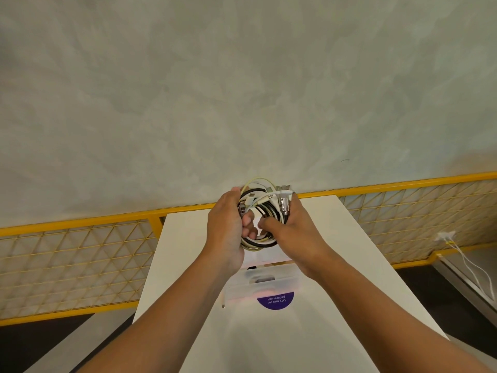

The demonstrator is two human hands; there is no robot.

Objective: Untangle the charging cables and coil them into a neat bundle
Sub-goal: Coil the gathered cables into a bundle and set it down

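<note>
Left hand (226, 222), right hand (298, 227), fingers (248, 220) curled round cable coil (262, 200), plug ends (285, 204) blurred

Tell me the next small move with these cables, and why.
Probably tuck the loose plug ends into the coil. The left hand and right hand both grip the cables, looped into a ring above the white table, but several connectors stick out at the top beside the right hand.

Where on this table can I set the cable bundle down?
Bare table lies nearer than the purple sticker, between your forearms, and right of the right hand toward the yellow rail. The clear box crowds the middle.
</note>
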